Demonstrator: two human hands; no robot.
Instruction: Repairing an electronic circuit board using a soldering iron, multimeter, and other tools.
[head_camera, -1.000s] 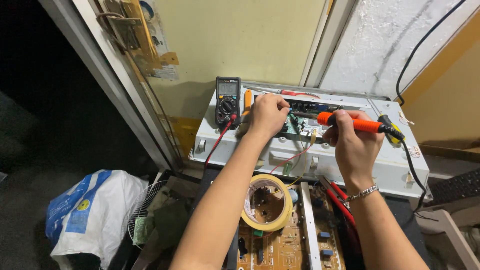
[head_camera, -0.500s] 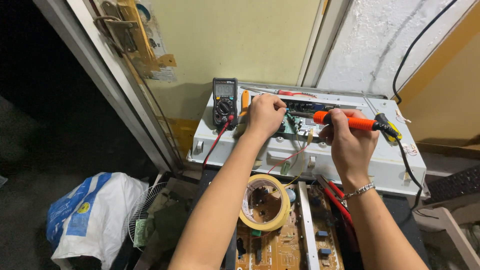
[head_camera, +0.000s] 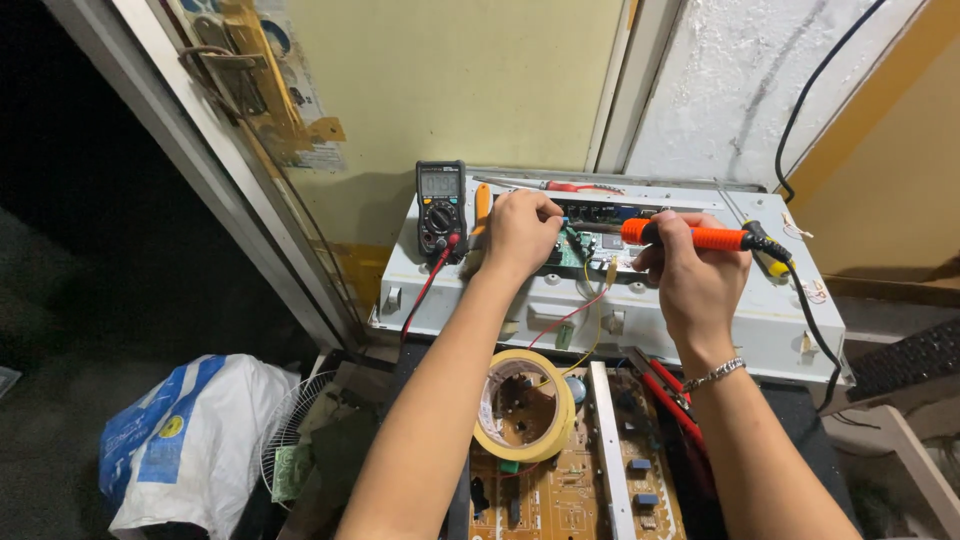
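Yellow wall and a white plaster corner stand behind a long white metal case (head_camera: 600, 310) lying crosswise in front of me, its top open. Since a second ago almost nothing has shifted: both my hands sit where they were, and only the view has drifted slightly. I judge this as steady, fine work held in one spot.

Below the case, nearer me, lies a brown circuit board (head_camera: 560, 480) with a roll of tape (head_camera: 525, 405) resting on it. A blue and white bag (head_camera: 180, 440) slumps at lower left beside a dark doorway. A black meter (head_camera: 440, 208) sits on the case's left end, its red lead trailing off the front edge.

My right hand (head_camera: 690, 280) is clenched around an orange-handled soldering iron (head_camera: 690, 237), tip pointing left toward the small green board (head_camera: 578, 248) inside the case. Its black cord runs off the right end of the case. My left hand (head_camera: 520, 232) curls over the left side of that board, fingers pinched, though I cannot tell on what.

Room is tight: the case's walls hem the board, the meter and an orange tool (head_camera: 482, 205) crowd my left hand, and wires hang over the front edge.
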